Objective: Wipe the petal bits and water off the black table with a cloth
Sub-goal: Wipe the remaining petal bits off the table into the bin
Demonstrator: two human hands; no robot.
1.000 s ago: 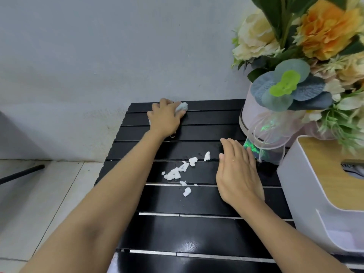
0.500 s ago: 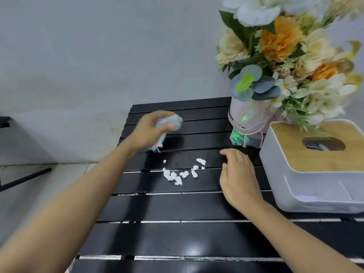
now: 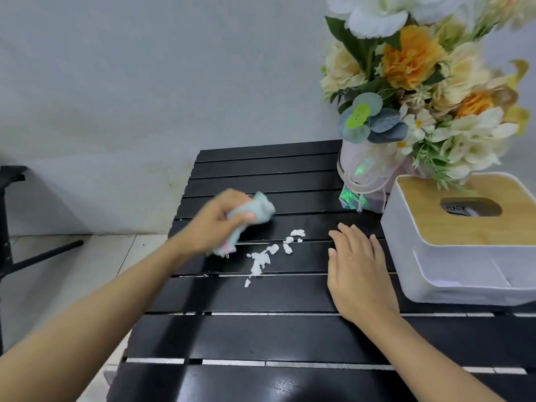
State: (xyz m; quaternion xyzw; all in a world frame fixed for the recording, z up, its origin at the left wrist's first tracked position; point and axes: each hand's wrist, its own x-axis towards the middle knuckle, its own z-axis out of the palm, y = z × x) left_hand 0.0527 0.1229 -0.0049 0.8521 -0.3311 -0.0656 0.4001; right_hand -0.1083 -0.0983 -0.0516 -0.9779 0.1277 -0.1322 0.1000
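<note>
Cloth (image 3: pixel 256 209) moved from far corner of counter (image 3: pixel 261 329) to beside petal bits (image 3: pixel 260 260) | your left grip (image 3: pixel 213 226) clamps it | right grip (image 3: pixel 357 266) flat, fingers straight | bits unwiped

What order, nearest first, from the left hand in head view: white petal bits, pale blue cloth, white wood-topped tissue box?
1. Pale blue cloth, held by the left hand.
2. White petal bits, just right.
3. White tissue box, far right.

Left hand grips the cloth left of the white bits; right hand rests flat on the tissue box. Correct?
Not quite. The head view shows the right hand flat on the black table, beside the tissue box, not on it. The left hand does grip the cloth left of the white bits.
</note>
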